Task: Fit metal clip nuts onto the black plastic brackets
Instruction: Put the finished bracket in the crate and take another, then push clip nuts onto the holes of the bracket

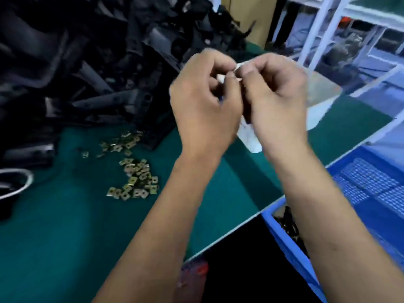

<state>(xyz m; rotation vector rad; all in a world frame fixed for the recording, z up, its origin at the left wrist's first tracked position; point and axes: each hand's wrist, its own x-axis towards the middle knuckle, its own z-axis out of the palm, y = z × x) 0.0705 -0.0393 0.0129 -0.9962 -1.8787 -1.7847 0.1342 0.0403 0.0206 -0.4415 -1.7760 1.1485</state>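
1. Both hands were raised together above the middle of the green tabletop (65, 237), fingertips meeting.
2. The left hand (203, 101) had its fingers curled and pinched a small white piece (220, 78), blurred and not identifiable.
3. The right hand (277, 97) was likewise curled, its thumb and forefinger gripping the same white piece at its upper end.
4. A white sheet or bag (249, 136) showed below and between the wrists; whether either hand held it could not be told.
5. The metal clip nuts (135, 180) lay loose in a scattered heap on the tabletop, toward its left side, well apart from both hands.
6. The black plastic brackets (98, 62) were piled along the far left of the tabletop, just beyond the clip nuts.
7. A blue crate (371, 193) stood off the right edge of the tabletop, with dark parts in its near corner.
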